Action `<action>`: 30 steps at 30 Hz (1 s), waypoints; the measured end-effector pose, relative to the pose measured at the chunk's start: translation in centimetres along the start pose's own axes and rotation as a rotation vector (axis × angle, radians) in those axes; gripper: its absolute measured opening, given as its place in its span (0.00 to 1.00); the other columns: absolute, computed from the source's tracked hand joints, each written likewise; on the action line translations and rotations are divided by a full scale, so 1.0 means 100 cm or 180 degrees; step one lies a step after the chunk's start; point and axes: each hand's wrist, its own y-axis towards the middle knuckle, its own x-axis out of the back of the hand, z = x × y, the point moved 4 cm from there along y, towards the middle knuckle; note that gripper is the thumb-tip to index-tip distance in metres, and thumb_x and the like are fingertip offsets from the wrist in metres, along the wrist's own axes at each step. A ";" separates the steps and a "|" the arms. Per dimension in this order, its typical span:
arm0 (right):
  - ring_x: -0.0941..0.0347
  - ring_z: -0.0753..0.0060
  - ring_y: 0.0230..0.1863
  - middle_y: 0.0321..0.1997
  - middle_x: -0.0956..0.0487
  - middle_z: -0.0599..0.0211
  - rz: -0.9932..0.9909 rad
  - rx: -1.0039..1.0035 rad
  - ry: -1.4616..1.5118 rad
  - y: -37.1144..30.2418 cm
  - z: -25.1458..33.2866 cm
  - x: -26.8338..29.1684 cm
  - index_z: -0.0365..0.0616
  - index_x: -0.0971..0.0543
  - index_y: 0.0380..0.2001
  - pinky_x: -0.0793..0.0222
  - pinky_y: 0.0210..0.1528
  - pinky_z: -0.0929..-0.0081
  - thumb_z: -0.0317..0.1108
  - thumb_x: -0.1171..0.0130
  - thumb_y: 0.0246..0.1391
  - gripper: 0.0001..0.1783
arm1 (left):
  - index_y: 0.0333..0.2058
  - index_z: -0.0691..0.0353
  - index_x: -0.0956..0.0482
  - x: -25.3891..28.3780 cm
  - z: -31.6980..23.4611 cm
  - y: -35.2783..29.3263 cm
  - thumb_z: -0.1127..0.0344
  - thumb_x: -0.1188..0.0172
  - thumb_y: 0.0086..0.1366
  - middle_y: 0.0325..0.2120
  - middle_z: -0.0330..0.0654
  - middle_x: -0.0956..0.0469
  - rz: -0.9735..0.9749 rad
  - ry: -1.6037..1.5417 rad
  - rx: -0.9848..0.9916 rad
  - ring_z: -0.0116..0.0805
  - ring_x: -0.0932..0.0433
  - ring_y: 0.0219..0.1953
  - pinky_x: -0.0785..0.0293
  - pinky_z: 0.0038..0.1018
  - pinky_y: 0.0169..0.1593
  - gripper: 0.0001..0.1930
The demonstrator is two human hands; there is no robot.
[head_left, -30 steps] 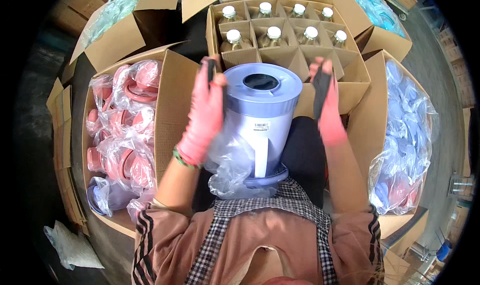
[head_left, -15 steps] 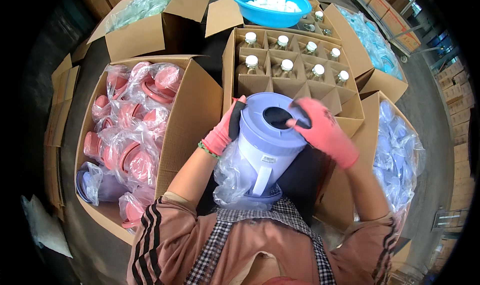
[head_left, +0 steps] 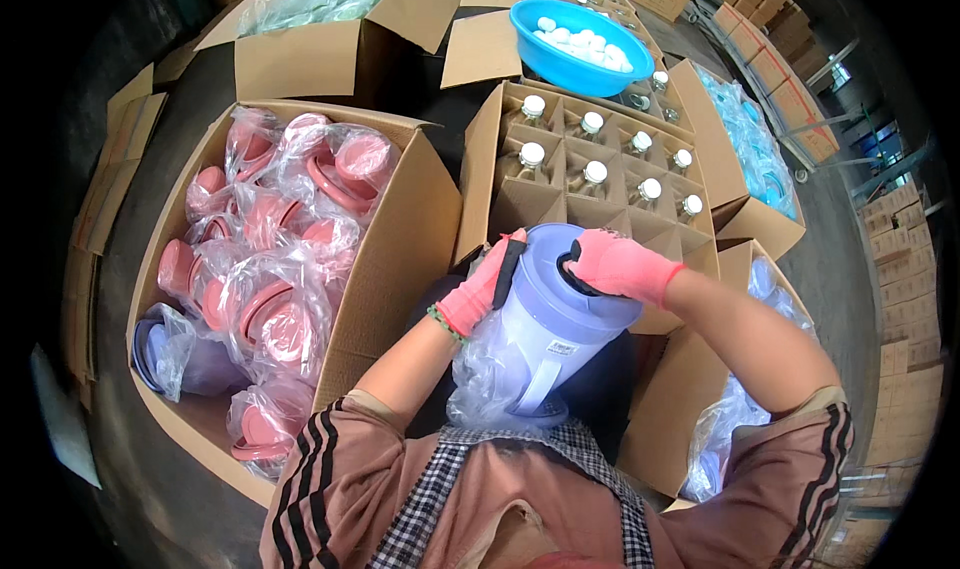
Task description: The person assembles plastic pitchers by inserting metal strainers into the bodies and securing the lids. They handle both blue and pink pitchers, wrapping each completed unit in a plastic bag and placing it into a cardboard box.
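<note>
A lavender plastic jug (head_left: 528,354) with a side handle stands tilted in front of me. A clear plastic bag (head_left: 478,374) is bunched round its left side. My left hand (head_left: 482,294), in a pink and black glove, grips the jug at its upper left edge. On top sits a lavender lid (head_left: 542,274) with a round dark opening. My right hand (head_left: 622,265), gloved alike, is closed over the lid with its fingers curled into that opening. The fingertips are hidden inside it.
On the left, a carton (head_left: 405,234) holds bagged pink jugs and one purple one. Ahead, a divided carton (head_left: 488,159) holds white-capped bottles. A blue basin (head_left: 560,77) of white caps rests behind it. Bagged lavender pieces (head_left: 715,439) fill a carton on the right.
My right hand has moved from hovering, blurred, at the lid's right side to gripping at its opening. The view has shifted a little. My left hand keeps its hold on the jug.
</note>
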 end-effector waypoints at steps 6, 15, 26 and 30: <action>0.32 0.59 0.26 0.25 0.28 0.56 -0.2502 0.0185 0.1800 -0.098 -0.009 -0.003 0.34 0.31 0.23 0.36 0.31 0.72 0.26 0.50 0.46 0.05 | 0.40 0.61 0.31 0.000 -0.009 -0.007 0.52 0.55 0.61 0.34 0.37 0.28 -0.0080 0.0383 -0.0393 0.26 0.29 0.36 0.32 0.22 0.42 0.18; 0.35 0.82 0.31 0.26 0.30 0.71 -0.0816 -0.0721 0.6182 -0.104 0.012 -0.170 0.39 0.31 0.27 0.38 0.34 0.83 0.42 0.47 0.50 0.15 | 0.49 0.66 0.41 -0.040 -0.009 -0.066 0.52 0.48 0.56 0.41 0.46 0.30 0.0073 0.3323 -0.0266 0.34 0.32 0.44 0.38 0.26 0.49 0.28; 0.31 0.78 0.28 0.27 0.29 0.68 -0.1561 -0.0320 0.5928 -0.133 -0.005 -0.173 0.37 0.32 0.31 0.33 0.31 0.80 0.23 0.41 0.41 0.12 | 0.29 0.67 0.27 0.022 -0.198 -0.186 0.67 0.48 0.51 0.24 0.45 0.25 -0.2480 0.6533 -0.1918 0.39 0.28 0.25 0.32 0.27 0.30 0.09; 0.31 0.76 0.28 0.28 0.29 0.66 -0.1740 -0.0263 0.5566 -0.154 -0.009 -0.158 0.35 0.32 0.33 0.32 0.32 0.79 0.22 0.45 0.44 0.11 | 0.34 0.66 0.26 -0.038 -0.323 -0.260 0.68 0.48 0.53 0.27 0.41 0.25 -0.2642 0.2295 -0.3786 0.31 0.27 0.29 0.31 0.25 0.33 0.11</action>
